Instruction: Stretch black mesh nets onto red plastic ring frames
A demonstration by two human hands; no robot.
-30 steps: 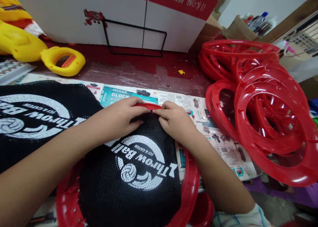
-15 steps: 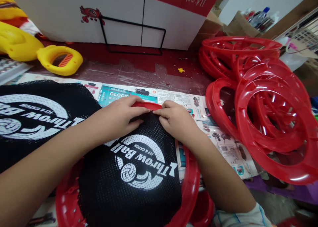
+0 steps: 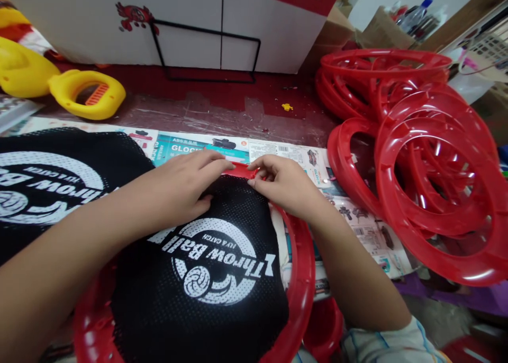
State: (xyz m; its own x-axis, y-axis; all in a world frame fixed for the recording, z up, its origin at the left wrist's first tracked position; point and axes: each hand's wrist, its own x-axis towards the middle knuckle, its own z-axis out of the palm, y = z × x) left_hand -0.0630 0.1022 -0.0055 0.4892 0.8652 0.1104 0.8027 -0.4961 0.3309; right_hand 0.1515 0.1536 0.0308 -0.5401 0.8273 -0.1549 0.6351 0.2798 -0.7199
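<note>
A round piece of black mesh cloth (image 3: 159, 289) with a white "Throw Ball" print lies over a red plastic ring (image 3: 304, 278), whose sides show around it. At the ring's far rim, my left hand (image 3: 190, 185) presses its fingers on the cloth's upper edge, thumb tucked below. Just to the right, my right hand (image 3: 283, 185) pinches thumb and forefinger together at the cloth's corner by the rim. Their fingertips partly hide the cloth's edge. A strip of red rim shows between the hands.
More printed mesh cloth (image 3: 71, 167) lies at left. Red rings (image 3: 397, 193) are heaped at right. Behind are a yellow plastic toy (image 3: 89, 109), a black wire frame (image 3: 206, 29) and a white carton (image 3: 190, 3). Printed card sheets (image 3: 230, 143) cover the table's front.
My hands have moved apart along the rim, baring more red between them. My right fingers have curled into a pinch. The cloth and its print have shifted slightly left, and the camera view has moved.
</note>
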